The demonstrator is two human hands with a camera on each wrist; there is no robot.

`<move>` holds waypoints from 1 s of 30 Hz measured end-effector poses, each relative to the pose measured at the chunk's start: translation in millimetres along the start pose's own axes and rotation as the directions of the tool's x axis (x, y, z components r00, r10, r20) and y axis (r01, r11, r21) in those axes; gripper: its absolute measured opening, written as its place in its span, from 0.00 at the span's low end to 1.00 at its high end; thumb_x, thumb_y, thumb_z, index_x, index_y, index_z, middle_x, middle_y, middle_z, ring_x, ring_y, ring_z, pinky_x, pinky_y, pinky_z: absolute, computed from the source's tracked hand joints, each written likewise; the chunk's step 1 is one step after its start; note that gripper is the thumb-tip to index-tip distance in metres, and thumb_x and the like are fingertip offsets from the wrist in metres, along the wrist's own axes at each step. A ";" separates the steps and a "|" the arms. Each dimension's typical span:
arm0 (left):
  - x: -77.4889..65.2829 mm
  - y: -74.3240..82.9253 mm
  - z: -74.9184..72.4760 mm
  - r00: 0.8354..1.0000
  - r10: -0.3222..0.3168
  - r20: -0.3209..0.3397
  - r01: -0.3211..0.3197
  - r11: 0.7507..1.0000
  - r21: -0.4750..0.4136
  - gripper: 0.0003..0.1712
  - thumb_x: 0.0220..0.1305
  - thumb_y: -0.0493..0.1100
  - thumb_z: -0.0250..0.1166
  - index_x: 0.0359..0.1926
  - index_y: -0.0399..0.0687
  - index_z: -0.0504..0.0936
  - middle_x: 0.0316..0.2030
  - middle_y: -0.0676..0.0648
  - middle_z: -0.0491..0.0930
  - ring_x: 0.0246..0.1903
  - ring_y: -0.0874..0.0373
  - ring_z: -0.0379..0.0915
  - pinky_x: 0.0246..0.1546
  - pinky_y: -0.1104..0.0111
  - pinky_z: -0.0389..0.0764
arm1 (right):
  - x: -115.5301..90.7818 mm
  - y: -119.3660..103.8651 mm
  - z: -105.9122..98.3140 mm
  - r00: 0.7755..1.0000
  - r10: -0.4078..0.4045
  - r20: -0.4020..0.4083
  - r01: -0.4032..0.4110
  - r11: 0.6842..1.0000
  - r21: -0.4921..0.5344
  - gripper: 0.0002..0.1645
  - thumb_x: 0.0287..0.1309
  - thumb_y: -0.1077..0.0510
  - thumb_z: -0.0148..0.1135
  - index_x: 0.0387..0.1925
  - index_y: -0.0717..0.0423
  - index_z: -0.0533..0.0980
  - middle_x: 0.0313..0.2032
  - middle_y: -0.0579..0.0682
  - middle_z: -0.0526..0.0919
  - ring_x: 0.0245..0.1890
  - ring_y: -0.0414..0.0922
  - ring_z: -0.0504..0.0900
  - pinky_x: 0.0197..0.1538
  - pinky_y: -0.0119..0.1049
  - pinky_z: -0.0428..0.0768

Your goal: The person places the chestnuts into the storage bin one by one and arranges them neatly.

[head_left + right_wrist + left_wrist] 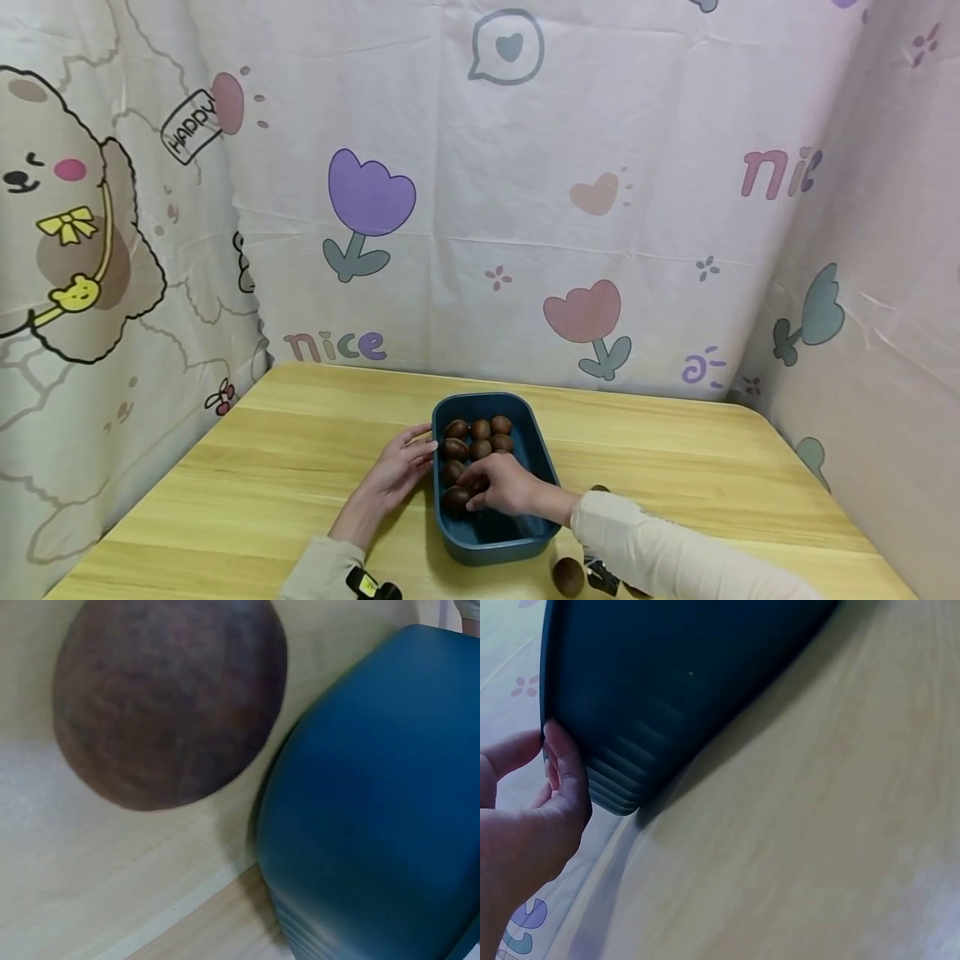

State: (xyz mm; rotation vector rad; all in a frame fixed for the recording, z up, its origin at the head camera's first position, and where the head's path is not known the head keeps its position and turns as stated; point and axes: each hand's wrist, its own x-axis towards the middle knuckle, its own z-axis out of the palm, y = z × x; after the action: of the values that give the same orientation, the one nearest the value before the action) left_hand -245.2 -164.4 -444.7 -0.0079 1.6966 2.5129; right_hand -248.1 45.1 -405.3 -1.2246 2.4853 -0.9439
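A deep blue rectangular container [491, 552] stands on the wooden table with several dark brown, egg-shaped pieces [481, 449] inside, set in rows along its left and far parts. At its left side, my left hand [399, 471] holds the rim; the left wrist view has thumb and fingertips meeting at the edge of the container [705, 660]. My right hand [506, 486] reaches in over the right wall. Its thumb and fingers curl round a brown piece, mostly hidden by the hand, beside the near-left piece [457, 500].
Another brown egg-shaped piece [567, 577] lies outside, right of the container, and looms large in the right wrist view. More brown shows around the right sleeve [660, 542]. A printed curtain [480, 192] hangs behind the table [300, 433] and along both sides.
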 end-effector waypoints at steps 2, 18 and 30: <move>0.3 -0.2 0.1 1.000 0.002 0.001 -0.002 1.000 0.002 0.28 0.69 0.30 0.53 0.66 0.27 0.56 0.43 0.45 0.74 0.38 0.59 0.73 0.40 0.71 0.75 | -0.1 0.3 0.0 1.000 0.004 -0.003 -0.004 1.000 -0.001 0.13 0.51 0.67 0.70 0.42 0.62 0.83 0.35 0.49 0.86 0.34 0.34 0.81 0.40 0.27 0.77; 0.0 -0.5 0.3 1.000 0.006 -0.007 -0.006 1.000 -0.008 0.27 0.69 0.31 0.54 0.65 0.28 0.57 0.45 0.42 0.73 0.39 0.57 0.72 0.40 0.70 0.75 | -6.5 -10.3 -14.5 0.997 0.046 -0.064 -0.041 0.996 0.080 0.15 0.52 0.67 0.70 0.44 0.64 0.81 0.37 0.53 0.85 0.37 0.44 0.83 0.40 0.29 0.78; 0.3 -0.2 1.7 0.999 -0.008 -0.039 0.007 1.000 -0.013 0.27 0.70 0.31 0.54 0.66 0.30 0.58 0.44 0.44 0.73 0.38 0.58 0.72 0.38 0.71 0.75 | -54.6 -1.3 -51.4 0.960 0.105 -0.261 -0.061 0.983 0.172 0.16 0.55 0.65 0.68 0.46 0.65 0.79 0.41 0.59 0.82 0.43 0.58 0.79 0.45 0.36 0.79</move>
State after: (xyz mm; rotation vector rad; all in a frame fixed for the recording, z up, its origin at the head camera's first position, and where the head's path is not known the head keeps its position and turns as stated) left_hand -245.3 -162.8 -444.2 -0.0642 1.6915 2.5345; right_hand -235.8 109.9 -369.5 -0.9891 2.5724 -1.3400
